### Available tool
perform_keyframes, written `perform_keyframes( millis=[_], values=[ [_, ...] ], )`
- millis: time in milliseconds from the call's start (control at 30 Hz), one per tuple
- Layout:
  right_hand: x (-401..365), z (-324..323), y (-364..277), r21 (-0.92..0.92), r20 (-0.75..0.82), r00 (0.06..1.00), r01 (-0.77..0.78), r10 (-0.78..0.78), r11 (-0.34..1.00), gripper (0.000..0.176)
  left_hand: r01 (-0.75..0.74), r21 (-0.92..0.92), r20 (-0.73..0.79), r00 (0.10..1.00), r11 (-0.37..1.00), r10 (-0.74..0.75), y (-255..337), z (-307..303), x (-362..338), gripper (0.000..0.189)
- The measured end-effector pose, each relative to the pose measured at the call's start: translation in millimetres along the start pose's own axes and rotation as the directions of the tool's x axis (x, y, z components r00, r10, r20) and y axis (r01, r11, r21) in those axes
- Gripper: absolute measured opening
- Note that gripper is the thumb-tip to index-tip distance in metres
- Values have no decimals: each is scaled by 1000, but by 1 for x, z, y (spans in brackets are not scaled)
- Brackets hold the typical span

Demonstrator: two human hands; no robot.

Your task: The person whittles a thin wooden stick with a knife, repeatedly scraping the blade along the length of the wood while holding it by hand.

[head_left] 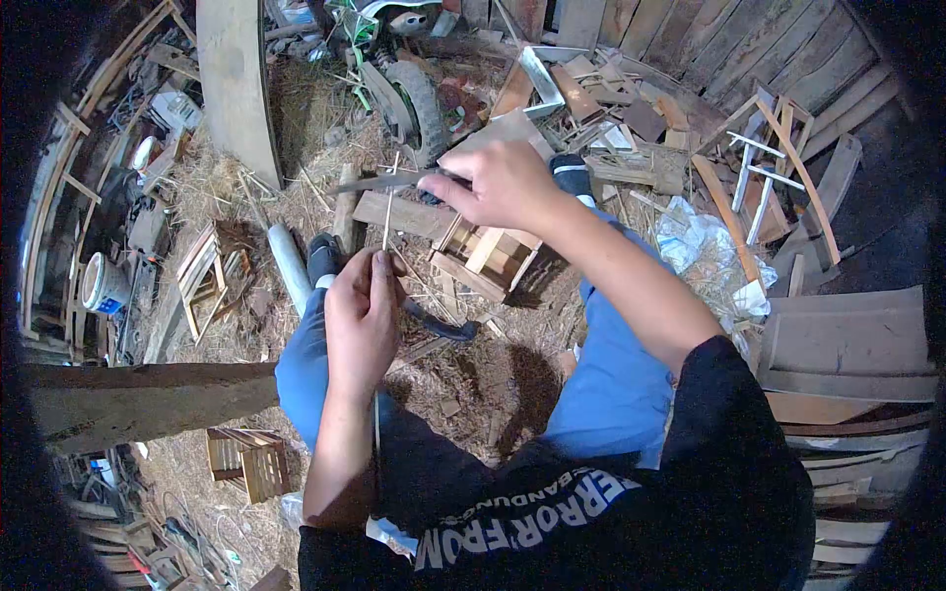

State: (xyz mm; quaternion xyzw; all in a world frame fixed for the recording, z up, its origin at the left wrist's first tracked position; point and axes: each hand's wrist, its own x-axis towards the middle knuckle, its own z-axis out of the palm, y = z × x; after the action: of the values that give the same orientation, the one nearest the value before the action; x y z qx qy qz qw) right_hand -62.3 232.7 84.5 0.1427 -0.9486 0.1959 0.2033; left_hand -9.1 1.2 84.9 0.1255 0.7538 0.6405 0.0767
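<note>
My left hand point(363, 310) is closed around a thin pale wooden stick point(388, 219), which points up and away from my fingers. In my right hand point(498, 182) is a knife point(374, 184), its blade pointing left and crossing the stick near its upper end. The fist covers most of the knife's handle. Beyond and below my hands, a small slatted wooden crate point(483, 261) sits on the ground between my feet. A dark curved object point(439, 323) lies on the straw close to my left hand.
A second small crate point(246, 463) and a slatted wooden frame point(202, 281) lie to the left. A thick beam point(148, 402) juts in from the left. Wood scraps point(611, 94) and a plastic bag point(695, 236) litter the right side. A wheel point(419, 108) stands ahead.
</note>
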Motion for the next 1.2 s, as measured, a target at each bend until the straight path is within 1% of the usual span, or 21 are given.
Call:
perform_keyframes(
  millis=[100,133,167,233,300,367,400,433,500,567,600,667,700,833,867,967,1000,1100,1133,1167,1200],
  values=[
    [-22,6,-22,51,-53,982,183,-180,982,45,-9,-16,-44,999,1000,8,3,5,-1,26],
    [-23,9,-23,103,-100,975,209,-199,973,48,-27,51,-40,999,998,29,5,3,-1,26],
    [-17,10,-15,88,-99,984,160,-151,983,49,-37,115,-33,999,993,41,7,1,-2,26],
    [2,5,4,52,-95,994,61,-56,997,49,-20,58,-30,999,998,21,1,0,-2,26],
    [-9,5,-11,25,26,999,37,-38,999,53,-31,56,-23,999,998,33,5,0,2,26],
    [-21,7,-23,194,-67,980,196,-187,961,52,-30,117,-19,999,993,32,9,0,-3,25],
    [-16,11,-16,47,-63,987,153,-150,987,51,-19,71,-31,999,997,21,6,0,-2,25],
    [-5,12,-5,116,-74,997,21,-12,993,50,-9,51,-28,1000,999,11,2,-1,-3,25],
    [4,2,7,63,-61,998,-5,9,998,49,-9,3,-16,1000,1000,9,1,-2,1,24],
    [-15,1,-17,31,-22,984,175,-174,984,48,-33,2,-55,998,999,33,6,1,0,24],
    [-21,-1,-28,97,6,971,235,-237,967,48,-44,8,-71,996,999,44,2,0,2,24],
    [0,2,-2,60,12,1000,16,-17,998,49,-6,-36,-54,999,999,5,0,-5,3,26],
    [5,2,5,38,13,995,-96,96,995,49,35,25,-19,999,999,-35,-4,-10,3,27],
    [-5,-2,-10,126,3,998,-67,67,990,52,36,-82,-26,999,996,-38,1,-4,6,29],
    [-13,-6,-21,32,19,998,64,-65,997,54,39,-83,-26,999,996,-41,4,-3,5,29],
    [14,-3,10,-61,-49,983,-181,178,982,57,23,-34,-19,1000,999,-24,-2,-2,4,29],
    [23,-10,23,-56,-49,980,-198,195,979,58,21,-31,-25,999,999,-22,0,-1,3,28],
    [6,-2,17,177,-121,976,-160,183,971,56,61,-88,8,998,994,-60,1,-2,4,27],
    [-1,-2,1,148,-121,992,-28,46,989,54,43,-65,15,999,997,-42,-1,-3,5,26],
    [-13,-7,-13,169,31,999,-38,34,985,51,27,-83,-1,1000,996,-27,-1,-2,5,27],
    [-16,-1,-18,161,-3,999,37,-37,986,51,13,-97,-11,1000,995,-14,-1,2,5,27]
  ],
)
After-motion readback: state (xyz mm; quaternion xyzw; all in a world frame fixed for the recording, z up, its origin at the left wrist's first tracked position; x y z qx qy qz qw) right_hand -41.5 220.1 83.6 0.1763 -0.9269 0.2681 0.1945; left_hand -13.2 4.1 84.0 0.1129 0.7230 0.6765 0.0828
